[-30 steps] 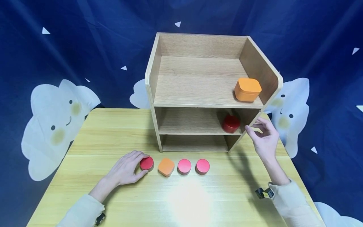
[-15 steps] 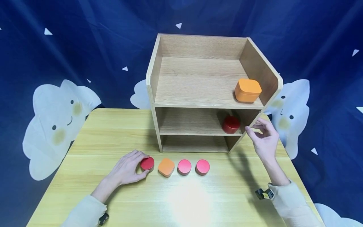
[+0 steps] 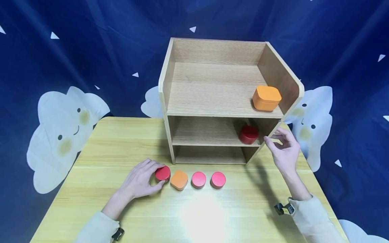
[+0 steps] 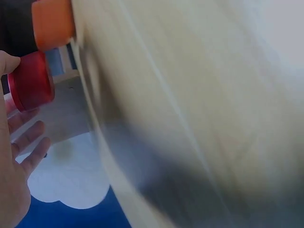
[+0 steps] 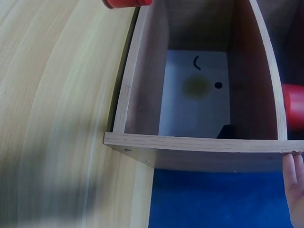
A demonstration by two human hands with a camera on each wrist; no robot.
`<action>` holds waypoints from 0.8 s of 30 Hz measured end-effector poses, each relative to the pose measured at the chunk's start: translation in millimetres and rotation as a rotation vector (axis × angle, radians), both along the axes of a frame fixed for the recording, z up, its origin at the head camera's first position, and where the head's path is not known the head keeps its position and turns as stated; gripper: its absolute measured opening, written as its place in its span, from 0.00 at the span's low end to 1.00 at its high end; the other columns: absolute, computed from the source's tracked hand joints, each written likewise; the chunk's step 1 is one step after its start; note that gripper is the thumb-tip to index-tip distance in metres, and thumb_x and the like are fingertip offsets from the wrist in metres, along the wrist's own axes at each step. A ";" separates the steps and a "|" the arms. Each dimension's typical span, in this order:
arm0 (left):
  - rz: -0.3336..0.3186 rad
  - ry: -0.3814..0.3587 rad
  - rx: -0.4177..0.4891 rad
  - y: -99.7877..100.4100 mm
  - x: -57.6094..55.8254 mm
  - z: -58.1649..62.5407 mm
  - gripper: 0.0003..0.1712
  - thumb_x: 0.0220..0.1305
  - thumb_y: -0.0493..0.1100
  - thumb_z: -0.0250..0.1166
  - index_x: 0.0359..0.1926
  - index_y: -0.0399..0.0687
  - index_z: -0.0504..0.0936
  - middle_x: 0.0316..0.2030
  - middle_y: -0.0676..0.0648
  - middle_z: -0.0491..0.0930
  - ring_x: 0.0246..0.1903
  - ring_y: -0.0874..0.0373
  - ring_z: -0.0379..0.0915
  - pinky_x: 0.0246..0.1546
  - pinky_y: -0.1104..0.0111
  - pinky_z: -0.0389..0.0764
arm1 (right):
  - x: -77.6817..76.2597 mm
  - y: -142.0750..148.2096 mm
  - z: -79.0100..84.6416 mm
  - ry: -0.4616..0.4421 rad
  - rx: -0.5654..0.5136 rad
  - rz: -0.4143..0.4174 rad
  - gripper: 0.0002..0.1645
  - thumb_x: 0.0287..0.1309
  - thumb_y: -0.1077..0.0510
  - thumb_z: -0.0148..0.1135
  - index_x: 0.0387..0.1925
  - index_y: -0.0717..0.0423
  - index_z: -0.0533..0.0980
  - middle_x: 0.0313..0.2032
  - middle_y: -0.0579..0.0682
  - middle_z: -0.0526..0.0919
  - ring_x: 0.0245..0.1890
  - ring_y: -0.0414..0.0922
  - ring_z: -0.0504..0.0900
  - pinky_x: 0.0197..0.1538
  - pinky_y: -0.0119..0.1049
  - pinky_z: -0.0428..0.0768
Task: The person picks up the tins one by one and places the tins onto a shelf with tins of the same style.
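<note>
Just above the wood-grained bench (image 3: 146, 219), near an orange box (image 3: 179, 180) with rounded corners, we hold a smooth red box (image 3: 162, 172), short and round, pinched between thumb and fingers of our left hand (image 3: 139, 181). Our right hand (image 3: 286, 152) touches with relaxed fingers the wooden shelf (image 3: 209, 87).

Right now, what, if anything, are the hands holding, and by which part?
The left hand holds the leftmost red round box by its curved side. The right hand touches the wooden shelf's right panel; whether it grips cannot be told.
</note>
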State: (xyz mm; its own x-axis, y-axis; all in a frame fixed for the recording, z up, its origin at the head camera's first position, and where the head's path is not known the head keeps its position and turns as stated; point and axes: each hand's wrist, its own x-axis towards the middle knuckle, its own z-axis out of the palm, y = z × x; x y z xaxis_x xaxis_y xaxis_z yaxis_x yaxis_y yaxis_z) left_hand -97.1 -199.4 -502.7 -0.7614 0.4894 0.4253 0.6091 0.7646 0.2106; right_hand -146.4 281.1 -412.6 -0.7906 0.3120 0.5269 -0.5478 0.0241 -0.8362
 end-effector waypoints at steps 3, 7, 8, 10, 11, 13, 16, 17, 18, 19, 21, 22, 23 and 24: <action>-0.016 0.017 0.019 6.2 1.0 4.4 0.30 0.48 0.57 0.77 0.53 0.56 0.85 0.46 0.56 0.87 0.43 0.61 0.78 0.42 0.63 0.86 | -0.1 0.1 -0.2 0.005 0.000 0.001 0.28 0.48 0.85 0.66 0.50 0.66 0.85 0.41 0.41 0.90 0.36 0.33 0.89 0.38 0.21 0.86; -0.044 0.034 0.031 16.0 2.7 11.0 0.30 0.48 0.57 0.77 0.53 0.57 0.85 0.46 0.56 0.87 0.44 0.61 0.79 0.44 0.63 0.87 | 0.3 0.5 -0.1 0.010 0.004 0.003 0.26 0.48 0.84 0.67 0.51 0.68 0.84 0.41 0.42 0.90 0.36 0.33 0.89 0.37 0.21 0.86; -0.050 0.037 0.034 18.6 3.1 12.6 0.30 0.48 0.57 0.77 0.53 0.56 0.85 0.46 0.56 0.87 0.45 0.61 0.79 0.45 0.62 0.87 | 0.4 0.8 -0.2 0.009 0.006 0.002 0.26 0.49 0.84 0.67 0.51 0.69 0.84 0.41 0.42 0.90 0.36 0.33 0.89 0.37 0.21 0.86; -0.061 0.045 0.037 23.9 3.6 15.8 0.31 0.48 0.57 0.77 0.54 0.55 0.85 0.47 0.56 0.87 0.46 0.60 0.80 0.48 0.61 0.87 | 0.2 1.3 -0.3 0.006 0.013 -0.001 0.26 0.49 0.84 0.67 0.51 0.69 0.84 0.42 0.43 0.90 0.36 0.33 0.89 0.37 0.21 0.86; -0.066 0.049 0.040 26.5 3.6 17.4 0.31 0.48 0.57 0.77 0.54 0.54 0.85 0.47 0.55 0.87 0.46 0.59 0.80 0.48 0.61 0.87 | 0.1 1.5 -0.3 0.004 0.016 -0.002 0.25 0.49 0.83 0.67 0.51 0.70 0.84 0.42 0.42 0.90 0.36 0.33 0.89 0.37 0.21 0.86; -0.070 0.056 0.051 31.6 3.5 20.0 0.31 0.48 0.56 0.77 0.55 0.53 0.86 0.47 0.55 0.87 0.47 0.59 0.80 0.48 0.60 0.87 | 0.2 1.5 -0.2 -0.002 0.023 -0.007 0.25 0.49 0.83 0.68 0.51 0.70 0.83 0.42 0.42 0.90 0.36 0.33 0.89 0.38 0.20 0.86; -0.079 0.061 0.072 40.0 2.4 23.7 0.31 0.48 0.56 0.76 0.55 0.53 0.86 0.48 0.55 0.87 0.47 0.59 0.80 0.46 0.62 0.86 | 0.4 1.6 -0.1 0.000 0.026 -0.005 0.25 0.50 0.83 0.68 0.52 0.72 0.83 0.42 0.42 0.90 0.36 0.34 0.89 0.38 0.21 0.86; -0.087 0.068 0.079 43.0 1.6 25.1 0.31 0.48 0.56 0.76 0.55 0.53 0.86 0.48 0.55 0.87 0.47 0.59 0.80 0.46 0.62 0.86 | 0.6 1.5 -0.2 0.000 0.027 -0.007 0.25 0.50 0.83 0.68 0.52 0.72 0.83 0.42 0.42 0.90 0.36 0.33 0.89 0.38 0.20 0.86; -0.095 0.074 0.085 46.0 0.6 26.2 0.32 0.48 0.56 0.77 0.55 0.53 0.86 0.48 0.55 0.87 0.48 0.59 0.80 0.46 0.62 0.86 | 0.6 1.5 -0.4 0.003 0.023 -0.004 0.25 0.50 0.83 0.68 0.52 0.72 0.83 0.42 0.42 0.90 0.36 0.34 0.89 0.38 0.20 0.86; -0.106 0.079 0.087 49.1 -0.5 27.5 0.32 0.48 0.56 0.77 0.55 0.53 0.86 0.48 0.55 0.87 0.47 0.59 0.80 0.46 0.63 0.85 | 0.6 1.6 -0.7 0.006 0.019 -0.001 0.25 0.50 0.83 0.67 0.52 0.72 0.82 0.42 0.43 0.90 0.36 0.34 0.89 0.37 0.20 0.86; -0.135 0.103 0.093 55.4 -3.1 30.5 0.33 0.47 0.57 0.77 0.55 0.52 0.85 0.48 0.54 0.87 0.47 0.59 0.80 0.45 0.64 0.85 | 0.6 1.4 -0.9 0.013 0.015 0.001 0.26 0.49 0.84 0.67 0.52 0.73 0.82 0.42 0.43 0.90 0.36 0.34 0.89 0.37 0.20 0.86; -0.150 0.115 0.094 58.4 -4.4 31.8 0.33 0.47 0.57 0.77 0.55 0.51 0.85 0.48 0.54 0.87 0.47 0.59 0.80 0.45 0.65 0.85 | 0.7 1.1 -1.0 0.015 0.013 0.002 0.26 0.49 0.84 0.67 0.52 0.73 0.82 0.42 0.43 0.90 0.36 0.34 0.89 0.37 0.20 0.86; -0.166 0.132 0.098 61.3 -5.7 33.0 0.33 0.47 0.57 0.78 0.55 0.50 0.85 0.48 0.54 0.87 0.46 0.59 0.80 0.45 0.65 0.85 | 0.9 0.8 -1.1 0.014 0.018 -0.001 0.26 0.49 0.84 0.67 0.52 0.73 0.82 0.42 0.43 0.90 0.36 0.34 0.89 0.37 0.20 0.86; -0.177 0.146 0.099 64.1 -6.6 34.1 0.33 0.46 0.57 0.78 0.54 0.50 0.85 0.47 0.54 0.87 0.46 0.59 0.80 0.45 0.66 0.85 | 1.1 0.5 -1.1 0.016 0.013 0.001 0.26 0.49 0.84 0.67 0.52 0.73 0.82 0.42 0.43 0.90 0.36 0.34 0.89 0.37 0.20 0.86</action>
